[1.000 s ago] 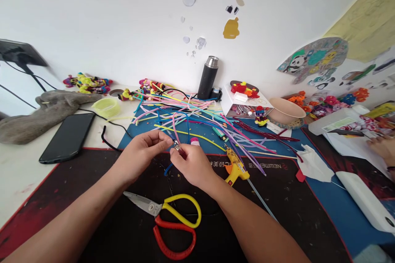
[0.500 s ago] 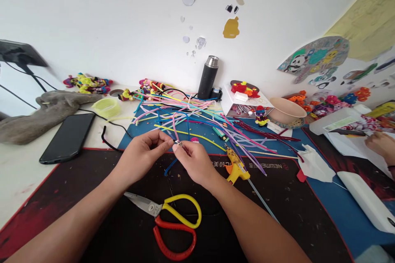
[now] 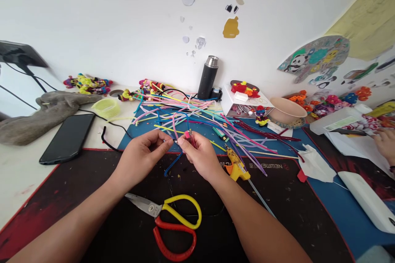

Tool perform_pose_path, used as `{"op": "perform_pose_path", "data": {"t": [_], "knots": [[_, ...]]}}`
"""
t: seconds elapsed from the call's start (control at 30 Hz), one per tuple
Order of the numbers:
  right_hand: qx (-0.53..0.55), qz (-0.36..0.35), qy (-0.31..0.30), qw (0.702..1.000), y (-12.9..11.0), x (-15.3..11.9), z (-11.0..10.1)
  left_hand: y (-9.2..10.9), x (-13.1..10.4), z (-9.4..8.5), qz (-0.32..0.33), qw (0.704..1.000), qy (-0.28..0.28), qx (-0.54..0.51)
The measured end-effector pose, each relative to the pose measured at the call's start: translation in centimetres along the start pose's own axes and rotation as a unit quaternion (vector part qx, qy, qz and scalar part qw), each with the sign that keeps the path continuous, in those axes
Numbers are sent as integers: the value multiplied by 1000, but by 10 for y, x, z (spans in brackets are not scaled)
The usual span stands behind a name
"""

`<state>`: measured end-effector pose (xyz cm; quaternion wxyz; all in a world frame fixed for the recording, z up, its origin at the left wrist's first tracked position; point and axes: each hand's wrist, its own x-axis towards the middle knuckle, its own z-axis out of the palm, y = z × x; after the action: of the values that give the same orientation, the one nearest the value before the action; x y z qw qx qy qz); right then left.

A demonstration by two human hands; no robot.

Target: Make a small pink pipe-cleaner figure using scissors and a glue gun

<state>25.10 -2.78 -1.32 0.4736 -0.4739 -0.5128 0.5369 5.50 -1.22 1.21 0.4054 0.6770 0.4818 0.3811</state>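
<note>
You have two hands in view, both closed to a fingertip pinch at one small piece [image 3: 176, 141], which sits between them above the dark mat [image 3: 108, 222], at the near side of the pipe cleaners. Your left hand [image 3: 143, 154] grips its left end between thumb and forefinger; your right hand [image 3: 200, 154] pinches the other end. Near you on the mat lies one pair of scissors [image 3: 151, 208] with two handle loops, one yellow and one red. One yellow glue gun [image 3: 236, 166] is just beyond your right wrist. Count one phone [image 3: 67, 137] and one pale green coil [image 3: 106, 108] on the left, one black flask [image 3: 206, 80] by the wall, then one white box [image 3: 230, 102] and one beige bowl [image 3: 286, 111] on the right. The pipe cleaners [image 3: 203, 109] overlap too much for you to count. Your fingers cover most of the small piece, so its shape is hard to make out. Something pink [image 3: 187, 134] shows at your right fingers; you cannot tell whether they hold it. Another person's hand [image 3: 385, 144] is cut off by the right edge, as is one white device [image 3: 365, 201] below it.
</note>
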Motion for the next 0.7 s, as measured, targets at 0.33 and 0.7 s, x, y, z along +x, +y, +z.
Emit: {"op": "perform_pose_path", "data": {"t": [0.33, 0.7], "knots": [[-18, 2, 1, 1000, -5, -1, -1, -1, 0, 2, 21, 999, -11, 42], [-24, -12, 2, 1000, -6, -1, -1, -3, -1, 1, 12, 998, -15, 58]]}}
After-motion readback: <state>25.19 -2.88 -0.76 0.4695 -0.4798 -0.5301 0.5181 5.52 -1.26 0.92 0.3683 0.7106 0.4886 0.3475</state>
